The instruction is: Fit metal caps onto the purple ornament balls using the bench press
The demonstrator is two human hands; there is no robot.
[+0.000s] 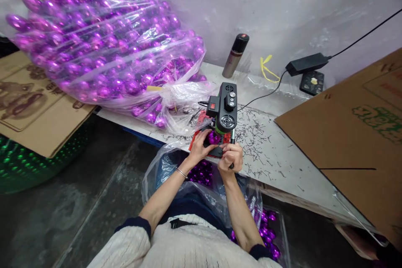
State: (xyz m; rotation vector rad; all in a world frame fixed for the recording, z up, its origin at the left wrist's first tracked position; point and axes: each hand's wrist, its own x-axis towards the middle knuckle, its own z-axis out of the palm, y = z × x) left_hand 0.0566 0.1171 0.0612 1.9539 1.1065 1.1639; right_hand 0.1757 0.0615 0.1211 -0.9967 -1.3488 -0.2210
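Observation:
A small black bench drill press (228,106) with a red switch stands at the front edge of the table. Under its head sits a shiny purple bauble (214,137), which my left hand (198,147) grips between thumb and fingers. My right hand (231,158) is closed around the black lever handle (233,139) on the machine's right side. Just below the table edge, an open clear bag (153,176) holds many more purple baubles (201,172). The drill tip and its contact with the bauble are hidden by the machine's head.
A large clear bag of purple baubles (109,50) leans at the back left. Dark shavings (257,142) litter the white table (284,186). Behind stand a spray can (235,55) and a power adapter (307,64). Cardboard boxes (348,134) flank the right; flattened cardboard (47,113) lies left.

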